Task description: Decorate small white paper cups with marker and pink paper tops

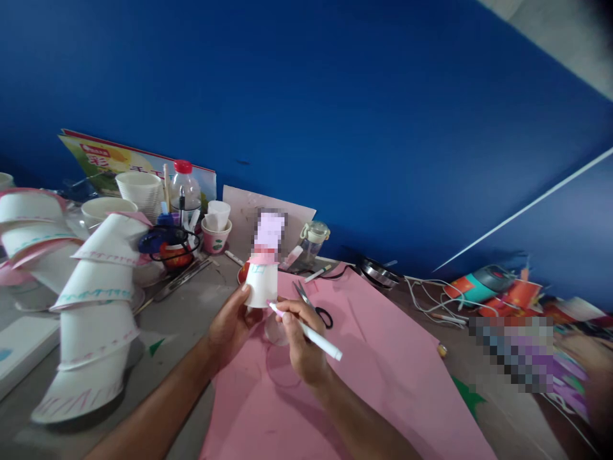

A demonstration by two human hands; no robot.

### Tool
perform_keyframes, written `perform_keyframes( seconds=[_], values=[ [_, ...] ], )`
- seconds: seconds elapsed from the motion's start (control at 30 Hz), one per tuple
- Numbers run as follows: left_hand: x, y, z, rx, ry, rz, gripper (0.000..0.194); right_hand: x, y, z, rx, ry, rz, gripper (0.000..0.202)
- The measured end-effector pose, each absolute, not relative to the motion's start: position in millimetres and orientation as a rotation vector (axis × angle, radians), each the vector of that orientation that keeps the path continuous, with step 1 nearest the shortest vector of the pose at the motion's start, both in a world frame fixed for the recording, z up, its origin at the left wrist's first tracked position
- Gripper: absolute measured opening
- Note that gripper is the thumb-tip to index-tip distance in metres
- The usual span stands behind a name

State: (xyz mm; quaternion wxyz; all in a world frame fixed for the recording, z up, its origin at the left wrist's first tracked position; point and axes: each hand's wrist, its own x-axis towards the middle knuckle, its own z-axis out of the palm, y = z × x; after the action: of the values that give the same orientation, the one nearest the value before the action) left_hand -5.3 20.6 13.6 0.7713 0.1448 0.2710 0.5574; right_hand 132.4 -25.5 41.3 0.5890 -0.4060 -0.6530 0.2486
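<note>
My left hand (234, 319) grips a white paper cup (262, 285), held upside down, with bluish marks near its upper end and something pink at its top. In my right hand (306, 335) is a white marker (322, 342), its pink tip end at the cup's lower rim. Both hands are above a large pink paper sheet (364, 377). Behind my right hand lies a pair of scissors (323, 316) with black handles. Some of my left fingers are hidden behind the cup.
Joined, marked paper cups (98, 319) stand at left, beside stacked cups (140, 188) and a red-capped bottle (184, 185). At the back is a lidded jar (313, 239). Tape (377, 273), white cables (426, 306) and a teal-orange bottle (481, 285) lie to the right.
</note>
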Motion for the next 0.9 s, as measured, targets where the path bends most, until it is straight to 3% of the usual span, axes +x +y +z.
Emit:
perform_keyframes(
  seconds=[0.9],
  values=[
    [-5.3, 21.8, 6.0, 0.346, 0.549, 1.204, 0.022, 133.5, -25.5, 40.7, -1.013, -1.474, 0.62, 0.019]
  ],
)
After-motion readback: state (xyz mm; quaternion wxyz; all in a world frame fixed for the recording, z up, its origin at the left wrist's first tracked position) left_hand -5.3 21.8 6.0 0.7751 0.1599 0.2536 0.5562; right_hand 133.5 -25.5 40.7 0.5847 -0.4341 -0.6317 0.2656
